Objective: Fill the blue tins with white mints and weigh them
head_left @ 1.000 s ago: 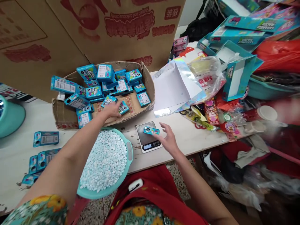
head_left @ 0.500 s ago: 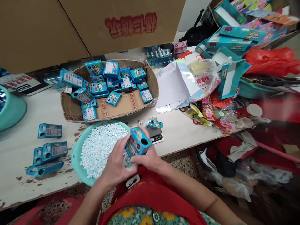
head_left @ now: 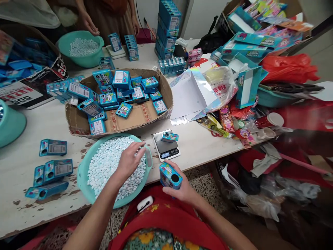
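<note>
Tabletop beyond diagonal box, hole nearest

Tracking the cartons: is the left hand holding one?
No, the right hand holds a blue candy carton, while the left hand is over the turquoise basin.

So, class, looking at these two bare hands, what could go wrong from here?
1. The round turquoise plastic basin of pale pebble-shaped pieces seems to overhang the white table; the left hand might knock it.
2. The right hand grips a printed blue carton beyond the table edge; it could drop.
3. Bumping the flat grey-topped scale might dislodge its small blue box.
</note>
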Motion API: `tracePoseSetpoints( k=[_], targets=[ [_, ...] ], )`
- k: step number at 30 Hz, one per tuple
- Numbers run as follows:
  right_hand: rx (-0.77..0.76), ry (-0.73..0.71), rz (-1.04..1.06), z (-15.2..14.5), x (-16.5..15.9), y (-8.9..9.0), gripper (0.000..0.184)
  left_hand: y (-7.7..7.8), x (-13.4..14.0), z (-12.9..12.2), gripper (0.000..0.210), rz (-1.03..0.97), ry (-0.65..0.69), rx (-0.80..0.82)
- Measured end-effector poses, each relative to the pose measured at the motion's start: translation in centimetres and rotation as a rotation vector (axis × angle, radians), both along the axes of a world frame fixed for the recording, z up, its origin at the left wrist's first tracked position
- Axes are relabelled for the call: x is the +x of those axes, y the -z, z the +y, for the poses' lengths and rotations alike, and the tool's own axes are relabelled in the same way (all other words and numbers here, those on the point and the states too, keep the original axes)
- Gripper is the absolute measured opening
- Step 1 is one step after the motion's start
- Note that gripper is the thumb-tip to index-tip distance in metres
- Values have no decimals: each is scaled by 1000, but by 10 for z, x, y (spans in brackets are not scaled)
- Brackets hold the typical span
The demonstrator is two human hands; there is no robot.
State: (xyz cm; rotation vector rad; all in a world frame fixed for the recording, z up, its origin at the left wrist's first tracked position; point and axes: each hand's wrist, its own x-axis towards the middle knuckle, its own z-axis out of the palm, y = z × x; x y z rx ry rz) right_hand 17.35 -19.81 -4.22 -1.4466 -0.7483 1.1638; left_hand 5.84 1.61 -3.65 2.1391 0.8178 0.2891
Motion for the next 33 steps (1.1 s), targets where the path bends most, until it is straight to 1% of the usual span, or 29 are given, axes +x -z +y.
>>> tracePoseSetpoints(
  k=[3,6,9,11,13,15,17,18,20,21,23,25,26,27,28,29,30,31,33],
  targets=[
    [-69,169,-120,-28,17,16,75,19,44,-1,30,63,131,57],
    [-119,442,-243,-41,41,43,71,35,79,1,38,106,188,111],
    [-142,760,-362,-36,74,79,70,50,106,2,57,111,286,131],
    [-139,920,-419,-26,95,105,71,59,119,2,55,135,343,118],
    [-135,1012,-444,-15,111,130,72,67,128,0,46,167,368,105],
    [-136,1039,-440,-10,119,149,73,72,131,-2,40,181,374,105],
    [-138,1032,-435,-11,119,160,73,73,129,-3,38,160,366,101],
    [-139,1023,-435,-14,117,162,73,72,126,-3,38,139,350,89],
    [-141,1001,-440,-23,111,158,77,64,118,-3,38,81,300,42],
    [-150,996,-473,-27,109,151,81,58,112,-4,38,48,267,12],
    [-164,991,-625,-31,103,129,89,44,98,-5,37,-14,201,-57],
    [-126,926,-814,-24,96,99,95,29,82,-8,35,-71,132,-144],
    [-77,836,-851,-15,92,84,96,22,73,-11,35,-100,98,-197],
    [-18,701,-822,-3,86,68,95,16,64,-14,36,-130,58,-260],
    [28,537,-743,11,79,54,91,12,54,-18,36,-162,9,-335],
    [47,367,-653,27,72,41,82,8,45,-22,37,-200,-52,-429],
    [46,225,-573,42,63,30,68,5,35,-26,38,-253,-127,-539],
    [39,113,-516,56,54,20,56,2,25,-30,40,-323,-213,-664],
    [41,-27,-506,79,35,2,38,-5,7,-34,42,-517,-402,-910]
  ],
)
